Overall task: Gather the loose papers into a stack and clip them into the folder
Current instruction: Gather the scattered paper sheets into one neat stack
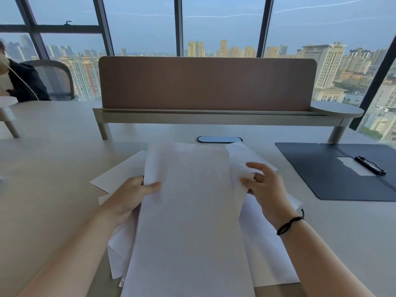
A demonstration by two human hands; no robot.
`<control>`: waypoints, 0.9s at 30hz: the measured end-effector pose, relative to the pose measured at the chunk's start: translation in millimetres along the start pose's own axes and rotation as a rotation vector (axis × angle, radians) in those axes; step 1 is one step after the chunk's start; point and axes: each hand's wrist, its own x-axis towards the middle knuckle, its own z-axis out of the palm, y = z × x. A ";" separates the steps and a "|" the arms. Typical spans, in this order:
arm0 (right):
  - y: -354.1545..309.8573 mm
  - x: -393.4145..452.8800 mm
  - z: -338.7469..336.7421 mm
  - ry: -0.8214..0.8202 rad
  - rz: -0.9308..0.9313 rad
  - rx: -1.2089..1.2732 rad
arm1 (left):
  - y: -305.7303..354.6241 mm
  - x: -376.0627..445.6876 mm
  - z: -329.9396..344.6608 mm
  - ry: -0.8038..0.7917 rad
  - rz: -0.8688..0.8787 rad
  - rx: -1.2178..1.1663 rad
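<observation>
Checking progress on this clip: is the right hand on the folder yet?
No, the right hand pinches a sheet of the papers, while the folder lies apart to its right.

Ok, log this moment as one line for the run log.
phase: gathering | left hand: grips papers' left edge | right hand: pinches right edge | folder: open, right of papers

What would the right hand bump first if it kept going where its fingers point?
The right hand points left, so it likely meets the papers at once; it is pinching a curled sheet edge. Past them is the left hand.
</observation>
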 end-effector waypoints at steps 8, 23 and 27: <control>-16.7 13.7 8.7 -0.182 0.247 0.516 | -4.4 -2.3 -3.0 -0.184 0.003 -0.067; -9.3 23.1 34.7 -0.011 0.135 -0.305 | -19.4 32.4 -31.0 0.414 0.201 -0.340; -10.6 7.2 40.1 -0.225 -0.003 -0.823 | -22.6 34.7 -38.0 0.358 0.078 -0.547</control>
